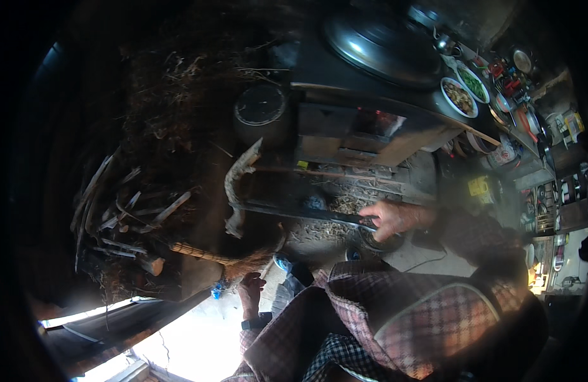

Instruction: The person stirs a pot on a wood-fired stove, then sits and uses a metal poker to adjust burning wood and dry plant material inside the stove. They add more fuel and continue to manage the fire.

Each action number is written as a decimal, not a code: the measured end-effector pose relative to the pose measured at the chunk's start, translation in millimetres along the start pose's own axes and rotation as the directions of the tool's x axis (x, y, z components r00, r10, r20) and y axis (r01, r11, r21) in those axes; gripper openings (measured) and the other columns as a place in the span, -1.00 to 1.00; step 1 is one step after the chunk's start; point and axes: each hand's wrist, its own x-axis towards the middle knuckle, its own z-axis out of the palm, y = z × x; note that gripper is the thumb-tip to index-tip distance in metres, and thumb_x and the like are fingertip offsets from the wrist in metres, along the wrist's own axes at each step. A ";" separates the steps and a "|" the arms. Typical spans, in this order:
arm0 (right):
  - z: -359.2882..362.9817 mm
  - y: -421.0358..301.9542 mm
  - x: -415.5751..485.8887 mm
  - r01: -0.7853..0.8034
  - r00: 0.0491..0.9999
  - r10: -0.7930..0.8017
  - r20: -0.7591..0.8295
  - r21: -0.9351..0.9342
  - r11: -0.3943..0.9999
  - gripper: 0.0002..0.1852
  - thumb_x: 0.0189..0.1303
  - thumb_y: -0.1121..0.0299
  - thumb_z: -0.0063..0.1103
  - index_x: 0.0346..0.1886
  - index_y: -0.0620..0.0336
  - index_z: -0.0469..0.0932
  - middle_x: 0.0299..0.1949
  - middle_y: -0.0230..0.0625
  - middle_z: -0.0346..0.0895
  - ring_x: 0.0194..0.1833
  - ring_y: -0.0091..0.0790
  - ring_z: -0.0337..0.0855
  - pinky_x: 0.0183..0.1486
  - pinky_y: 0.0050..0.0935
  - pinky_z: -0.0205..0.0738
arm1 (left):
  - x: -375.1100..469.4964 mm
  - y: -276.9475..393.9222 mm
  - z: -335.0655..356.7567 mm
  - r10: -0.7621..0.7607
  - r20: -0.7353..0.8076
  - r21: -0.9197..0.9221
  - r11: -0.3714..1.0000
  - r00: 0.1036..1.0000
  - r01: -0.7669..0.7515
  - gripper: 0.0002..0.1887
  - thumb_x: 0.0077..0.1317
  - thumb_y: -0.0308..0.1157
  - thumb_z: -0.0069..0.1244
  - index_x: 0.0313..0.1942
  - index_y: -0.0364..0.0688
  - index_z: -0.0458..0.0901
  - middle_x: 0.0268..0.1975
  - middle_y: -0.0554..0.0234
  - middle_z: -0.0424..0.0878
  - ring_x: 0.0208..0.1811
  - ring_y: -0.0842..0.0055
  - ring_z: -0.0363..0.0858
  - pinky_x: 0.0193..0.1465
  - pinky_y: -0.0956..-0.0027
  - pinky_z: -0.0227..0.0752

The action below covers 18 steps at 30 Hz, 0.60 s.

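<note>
My right hand (399, 219) is closed around the near end of long dark metal fire tongs (298, 211). The tongs stretch left, low over the littered floor. Their far end meets a crooked, pale-barked log (237, 184); whether they pinch it I cannot tell. Lower down, my left hand (251, 289) has a dark band on the wrist and its fingers partly curled. A thin stick (269, 270) ends by those fingertips, and a grip on it cannot be made out. Above the tongs is the stove's firebox opening (380, 122), with red embers glowing inside.
A large lidded wok (382, 47) sits on the stove top, near a plate of chopped food (458, 97) and a plate of greens (473, 83). Split firewood (131, 215) and a straw broom (205, 253) lie left. A round lidded container (260, 107) stands beside the stove.
</note>
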 end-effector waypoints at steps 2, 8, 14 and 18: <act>2.5 32.9 -35.8 -0.086 0.996 0.086 0.000 -0.012 0.996 -0.57 -0.30 0.35 0.17 -0.25 0.32 0.41 -0.67 -0.42 0.30 -0.59 -0.55 0.30 -0.53 -0.48 0.21 | -6.7 -0.4 31.7 -0.028 0.027 0.037 0.999 0.999 0.027 -0.80 0.12 -0.51 -0.20 -0.28 -0.30 0.53 -0.51 0.12 0.62 -0.48 0.54 0.59 -0.50 0.53 0.44; -16.9 114.8 -162.9 -0.146 0.986 0.138 -0.094 -0.085 0.986 -0.59 -0.32 0.37 0.21 -0.27 0.26 0.41 -0.69 -0.40 0.23 -0.61 -0.52 0.27 -0.54 -0.47 0.23 | -47.2 -5.0 133.9 -0.011 0.217 0.124 0.992 0.976 -0.016 -0.83 0.16 -0.46 -0.16 -0.28 -0.29 0.53 -0.49 0.15 0.62 -0.48 0.55 0.59 -0.50 0.54 0.43; -47.7 159.5 -227.5 -0.327 0.917 0.277 -0.287 -0.145 0.934 -0.59 -0.29 0.39 0.21 -0.24 0.26 0.41 -0.64 -0.52 0.15 -0.58 -0.64 0.17 -0.56 -0.60 0.14 | -65.0 9.8 194.8 0.023 0.282 0.246 0.965 0.959 -0.095 -0.85 0.17 -0.49 -0.17 -0.33 -0.26 0.55 -0.55 0.19 0.61 -0.54 0.56 0.59 -0.52 0.54 0.43; -90.2 175.4 -231.1 -0.190 0.899 0.244 -0.364 0.180 0.965 -0.65 -0.26 0.42 0.21 -0.30 0.27 0.41 -0.55 -0.57 0.23 -0.52 -0.70 0.22 -0.52 -0.63 0.18 | -70.1 16.8 199.6 0.101 0.281 0.319 0.928 0.954 -0.193 -0.83 0.18 -0.50 -0.22 -0.36 -0.24 0.56 -0.56 0.18 0.61 -0.52 0.54 0.59 -0.47 0.50 0.42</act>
